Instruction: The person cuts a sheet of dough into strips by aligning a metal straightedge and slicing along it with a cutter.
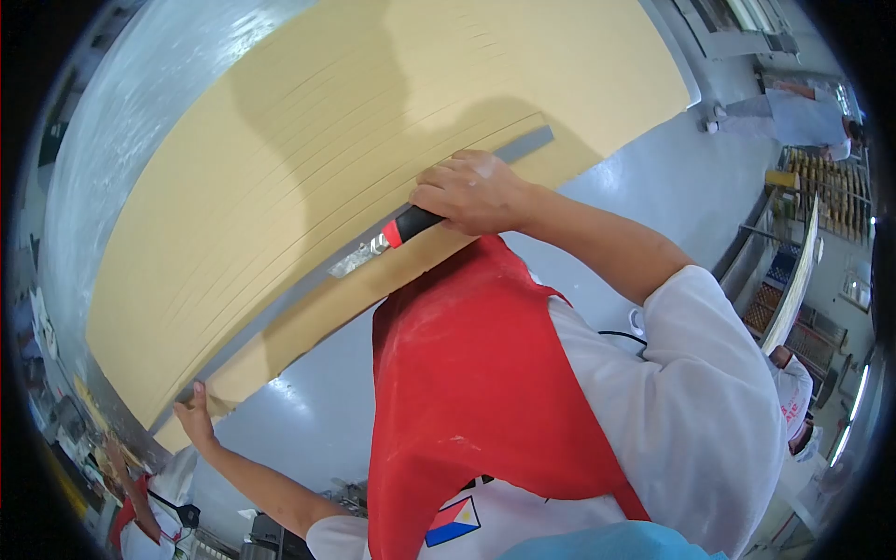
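A broad pale-yellow sheet (373, 112), which looks like rolled dough, is scored with several long, nearly parallel lines. Along its near side lies a long grey straightedge (245, 334). My right hand (478, 191) is closed around the black handle of a knife (417, 224) and rests over the straightedge. The knife has a red collar and a silvery, crinkled-looking front part pointing left; its tip is hard to make out. At the straightedge's left end, my left hand (196, 417) grips it, thumb on top; its other fingers are partly hidden.
A red apron (476, 373) hangs close to the sheet's near edge. Another person (807, 121) stands at the upper right, one (793, 401) at the lower right, and one (140, 513) at the lower left. Racks (826, 191) with trays stand at the right.
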A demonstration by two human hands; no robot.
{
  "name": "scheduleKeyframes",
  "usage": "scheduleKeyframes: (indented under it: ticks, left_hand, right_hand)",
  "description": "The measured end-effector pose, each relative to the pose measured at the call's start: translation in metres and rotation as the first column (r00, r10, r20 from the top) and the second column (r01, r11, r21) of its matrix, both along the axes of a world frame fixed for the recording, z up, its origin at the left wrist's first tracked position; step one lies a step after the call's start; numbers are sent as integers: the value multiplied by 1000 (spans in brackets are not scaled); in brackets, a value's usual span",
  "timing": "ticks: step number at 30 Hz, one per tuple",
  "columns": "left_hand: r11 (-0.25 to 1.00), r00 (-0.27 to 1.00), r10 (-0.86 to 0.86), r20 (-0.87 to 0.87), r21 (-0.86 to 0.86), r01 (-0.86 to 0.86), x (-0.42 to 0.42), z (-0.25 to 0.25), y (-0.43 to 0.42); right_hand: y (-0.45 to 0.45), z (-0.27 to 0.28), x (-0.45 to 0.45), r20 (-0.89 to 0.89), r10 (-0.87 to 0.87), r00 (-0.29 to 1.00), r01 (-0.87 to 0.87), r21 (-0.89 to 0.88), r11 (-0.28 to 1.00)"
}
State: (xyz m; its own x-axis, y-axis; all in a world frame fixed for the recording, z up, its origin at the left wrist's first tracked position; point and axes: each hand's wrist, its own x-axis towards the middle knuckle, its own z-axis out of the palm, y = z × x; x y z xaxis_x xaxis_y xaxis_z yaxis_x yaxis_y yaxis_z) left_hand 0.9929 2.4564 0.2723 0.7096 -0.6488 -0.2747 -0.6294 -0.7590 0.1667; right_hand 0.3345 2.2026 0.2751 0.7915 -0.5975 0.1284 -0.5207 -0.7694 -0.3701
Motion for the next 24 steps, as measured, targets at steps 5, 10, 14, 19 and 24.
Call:
scheduleKeyframes:
  ticks: [5,10,14,19,24]
  left_hand:
    - [1000,998,-5,-65,-23,4,2,2,-1]
    - [1000,995,15,-94,13,-14,3,0,-3]
    - [986,1000,-6,-8,166,7,-24,5,-20]
    - [931,994,-95,47,357,72,-39,8,-41]
    - [932,988,-152,-32,329,154,-57,17,-54]
  right_hand:
    - [0,2,1,-9,-16,1000,16,17,1000]
    - [2,-4,-3,-61,-9,998,15,86,996]
    - [4,-3,-6,-24,-26,999,28,110,993]
    - [3,3,-3,-49,-62,997,68,149,986]
    - [-3,2,-1,-117,-56,992,80,217,973]
